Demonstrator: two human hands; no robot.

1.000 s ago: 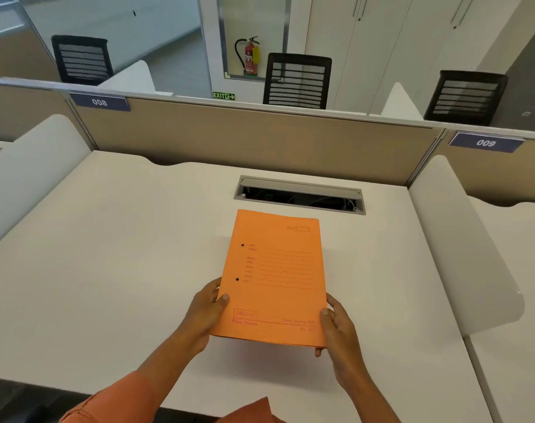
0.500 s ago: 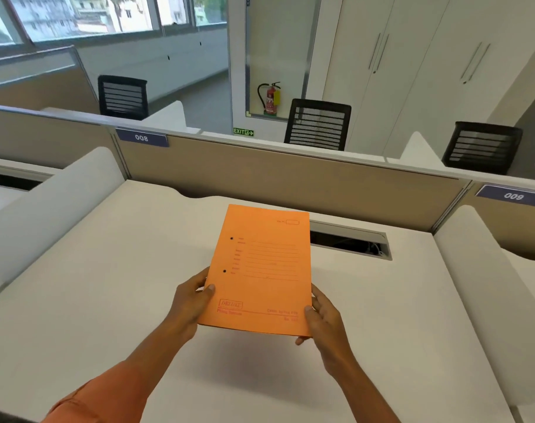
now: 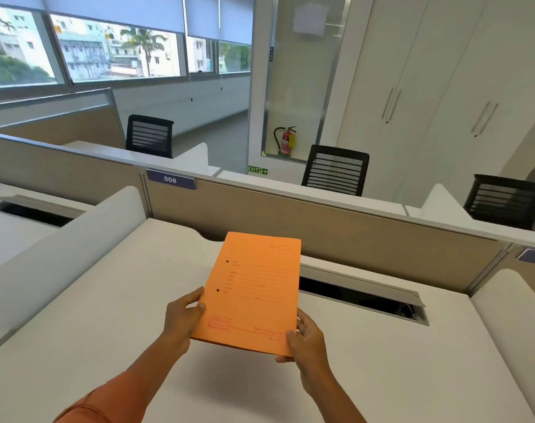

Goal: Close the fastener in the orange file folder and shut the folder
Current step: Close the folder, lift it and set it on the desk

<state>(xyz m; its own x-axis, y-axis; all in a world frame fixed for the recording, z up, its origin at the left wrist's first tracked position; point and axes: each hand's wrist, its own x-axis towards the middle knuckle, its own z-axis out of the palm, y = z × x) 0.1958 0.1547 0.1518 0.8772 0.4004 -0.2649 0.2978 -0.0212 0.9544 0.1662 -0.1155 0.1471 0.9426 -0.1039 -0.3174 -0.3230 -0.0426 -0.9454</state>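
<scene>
- Sleeve (image 3: 86, 407): an orange sleeve covers the left forearm at the near left edge of the view; the right forearm is bare.
- Left hand (image 3: 182, 315): grips the near left edge of the orange file folder (image 3: 254, 288). The thumb lies on the cover; the fingers are hidden beneath, closed on the folder.
- Right hand (image 3: 306, 338): grips the near right corner of the folder, thumb on top, fingers curled underneath.
- Folder position: held above the tabletop (image 3: 122, 300), clear of it, with the far end tilted upward. The front cover faces up and lies shut against the back. Two punched holes show near the left edge. The fastener is not visible.
- Step in hand: judged from the shut cover, the closing work appears complete or nearly so; the folder is being carried or presented. Whether the fastener inside is locked cannot be confirmed.
- Next move: it calls for lowering the folder flat onto the tabletop and releasing both hands evenly, so the cover does not spring open.
- Cable tray (image 3: 361, 293): the open slot sits just beyond the folder, to the right.
- Partition (image 3: 321, 233): bounds the far edge of the tabletop.
- Difference from earlier frames: the view has pitched upward, exposing windows and cabinets. The folder has risen off the tabletop and now overlaps the partition. The two-hand grip is unchanged.
</scene>
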